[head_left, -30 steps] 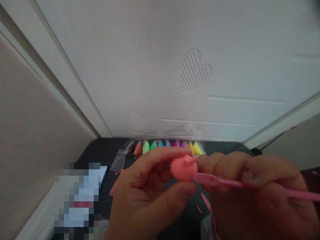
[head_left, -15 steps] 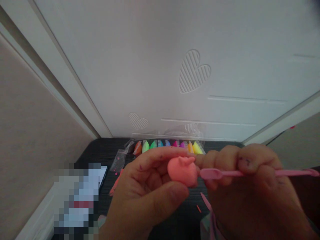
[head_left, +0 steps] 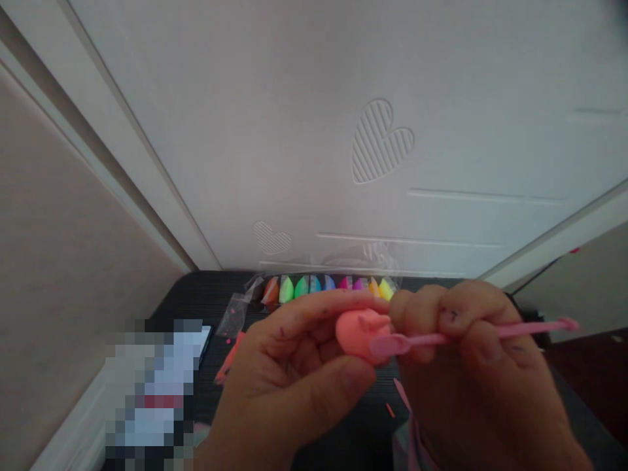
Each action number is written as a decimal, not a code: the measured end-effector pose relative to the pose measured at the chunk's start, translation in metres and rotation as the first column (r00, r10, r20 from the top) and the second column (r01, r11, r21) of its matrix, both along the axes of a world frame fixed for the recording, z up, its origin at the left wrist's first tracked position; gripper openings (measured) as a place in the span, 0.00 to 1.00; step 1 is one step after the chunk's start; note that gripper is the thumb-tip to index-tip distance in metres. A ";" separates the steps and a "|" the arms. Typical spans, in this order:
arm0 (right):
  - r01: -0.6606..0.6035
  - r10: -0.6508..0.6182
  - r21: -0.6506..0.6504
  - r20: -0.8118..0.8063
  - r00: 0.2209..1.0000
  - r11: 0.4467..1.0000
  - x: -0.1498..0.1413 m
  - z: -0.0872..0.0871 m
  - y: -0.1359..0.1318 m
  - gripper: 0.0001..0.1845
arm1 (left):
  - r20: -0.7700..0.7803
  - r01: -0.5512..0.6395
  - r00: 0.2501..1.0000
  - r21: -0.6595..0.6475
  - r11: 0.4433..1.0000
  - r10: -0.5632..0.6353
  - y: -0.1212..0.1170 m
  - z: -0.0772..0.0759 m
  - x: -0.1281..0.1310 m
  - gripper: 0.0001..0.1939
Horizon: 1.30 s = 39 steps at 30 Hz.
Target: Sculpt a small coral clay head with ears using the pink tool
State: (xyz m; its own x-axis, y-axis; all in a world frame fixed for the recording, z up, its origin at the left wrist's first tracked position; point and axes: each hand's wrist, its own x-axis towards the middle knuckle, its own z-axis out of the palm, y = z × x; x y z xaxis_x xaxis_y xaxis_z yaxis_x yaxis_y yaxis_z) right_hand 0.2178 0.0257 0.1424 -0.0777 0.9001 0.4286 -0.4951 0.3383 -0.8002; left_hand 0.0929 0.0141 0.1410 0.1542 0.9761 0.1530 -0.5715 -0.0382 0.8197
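My left hand (head_left: 289, 373) is closed around a small pink clay figure (head_left: 356, 333), pinched between thumb and fingers above a dark table (head_left: 206, 301). Two small bumps stick out of the figure's top. My right hand (head_left: 471, 366) grips a thin pink plastic modelling tool (head_left: 441, 337). The tool's flat spoon-shaped tip lies against the right side of the figure, and its handle points up to the right.
A row of many-coloured clay packs (head_left: 326, 288) in clear wrapping lies at the table's far edge, against a white panel with heart shapes (head_left: 383, 140). A small clear bag (head_left: 235, 314) and pink clay scraps lie on the table. A blurred-out patch covers the lower left.
The tool's tip has slid left onto the figure, and its handle has swung upward. My right hand has shifted slightly left. The figure has stayed in my left hand.
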 end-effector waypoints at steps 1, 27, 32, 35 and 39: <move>-0.004 0.003 -0.030 -0.040 0.999 1.000 -0.001 0.000 0.000 0.03 | -0.002 -0.002 1.000 -0.002 1.000 0.002 0.000 0.000 0.000 0.11; -0.100 0.057 -0.183 -0.228 0.972 0.978 -0.007 0.000 -0.002 0.04 | 0.215 0.108 0.974 -0.188 0.976 -0.067 0.002 0.005 0.001 0.10; 0.005 -0.020 -0.119 -0.121 0.992 0.993 -0.012 -0.003 -0.003 0.03 | 0.161 0.094 0.984 -0.117 0.989 -0.074 0.003 0.001 -0.002 0.10; 0.051 -0.059 -0.096 -0.081 0.995 0.994 -0.012 -0.005 -0.005 0.04 | 0.151 0.084 0.986 -0.108 0.991 -0.068 0.005 -0.001 -0.002 0.09; 0.028 -0.038 -0.090 -0.109 0.993 0.996 -0.011 -0.005 -0.005 0.04 | 0.160 0.108 0.983 -0.143 0.984 -0.084 0.006 0.000 -0.002 0.09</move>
State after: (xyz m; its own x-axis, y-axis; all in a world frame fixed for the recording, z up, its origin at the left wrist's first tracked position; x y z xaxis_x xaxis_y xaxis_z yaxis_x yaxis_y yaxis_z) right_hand 0.2064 0.0208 0.1375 -0.0041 0.9362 0.3515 -0.5723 0.2860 -0.7685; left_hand 0.0909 0.0198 0.1413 0.2345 0.9715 0.0350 -0.6854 0.1397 0.7146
